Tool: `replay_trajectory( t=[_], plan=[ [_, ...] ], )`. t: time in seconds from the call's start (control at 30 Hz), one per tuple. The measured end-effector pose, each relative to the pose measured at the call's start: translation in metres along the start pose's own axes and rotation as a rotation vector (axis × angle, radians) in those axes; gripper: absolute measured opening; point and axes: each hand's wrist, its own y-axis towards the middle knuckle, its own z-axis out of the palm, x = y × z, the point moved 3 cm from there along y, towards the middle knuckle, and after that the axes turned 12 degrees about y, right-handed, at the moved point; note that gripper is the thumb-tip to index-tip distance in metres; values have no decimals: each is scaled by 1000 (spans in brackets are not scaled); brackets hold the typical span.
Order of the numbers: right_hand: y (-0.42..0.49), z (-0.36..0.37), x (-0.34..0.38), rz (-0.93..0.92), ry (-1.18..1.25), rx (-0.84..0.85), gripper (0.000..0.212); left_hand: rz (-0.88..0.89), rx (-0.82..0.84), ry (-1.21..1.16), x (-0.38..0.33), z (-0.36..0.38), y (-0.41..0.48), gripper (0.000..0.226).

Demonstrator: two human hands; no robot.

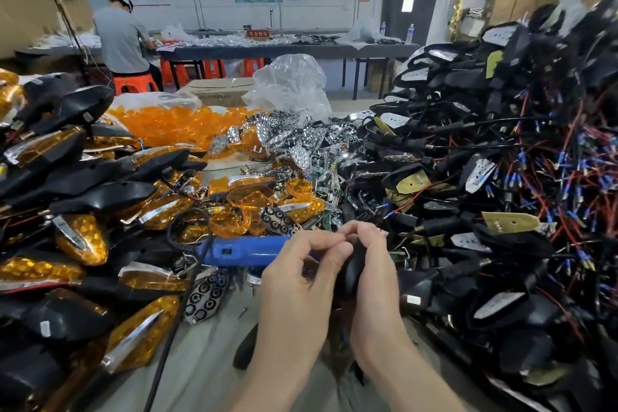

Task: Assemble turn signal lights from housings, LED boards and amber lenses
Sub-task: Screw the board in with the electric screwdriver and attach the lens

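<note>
Right of both grips: heap of black housings (pixel 501 177) with red, black and blue-tipped wires. It is the largest mass on the table (pixel 207 361) and rises well above grip height.

Left of both grips: stack of finished lights (pixel 67 194), black shells with amber lenses and chrome trim, also piled above grip height.

Beyond the grips, to the left: clear bag of loose amber lenses (pixel 174 124). Just right of it is a heap of chrome reflectors (pixel 294 137) with small green boards (pixel 317 174) mixed in. A crumpled plastic bag (pixel 291 84) stands behind the heap.

Just beyond the left grip: blue tool (pixel 240 249) lying crosswise. A black cable (pixel 174 328) runs from near its left end toward the near table edge.

Between the 2 grips: 1 black housing (pixel 354 264), raised off the table and mostly hidden by fingers.
- Right grip (pixel 378 271): fingers curled round the housing's right side, clasping it.
- Left grip (pixel 301 278): fingers curled against the left side, thumb and forefinger pinching at the housing's top, touching the right grip's fingertips.
- Cannot tell what, if anything, sits under the pinch.
</note>
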Motion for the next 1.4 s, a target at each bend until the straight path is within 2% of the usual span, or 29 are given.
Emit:
replay_trajectory(
  t=[0.17,0.4,0.57,0.73,0.8,0.9,0.97,1.07,1.13,1.27,1.33,1.4],
  plan=[
    [-4,1,3,-105,-53,13,21,32,-31,25,-1,1,0,4],
    [-6,0,9,-161,-66,14,20,70,2,52,2,2,0,6],
    [-5,-1,8,-193,-57,-3,22,210,-79,232,2,6,-5,15],
    [-2,-6,12,-92,32,-61,26,348,95,482,-1,14,-14,42],
    [-1,-7,15,-65,66,-81,28,345,168,503,-2,18,-18,45],
    [0,-7,19,-53,71,-80,28,227,236,301,-7,17,-20,43],
    [2,-7,21,-6,152,-54,31,115,180,211,-5,8,-21,40],
    [7,-9,24,-18,120,-70,41,-58,88,249,9,-13,-19,30],
    [7,-8,24,-17,53,-76,29,-253,96,240,20,-24,-16,30],
    [2,-4,20,33,-146,-14,26,-751,105,-255,35,-37,-2,14],
    [1,-3,21,26,-226,-4,29,-918,174,-485,32,-35,7,19],
    [-1,-2,22,24,-273,-4,27,-1003,213,-612,27,-29,14,23]
  ],
)
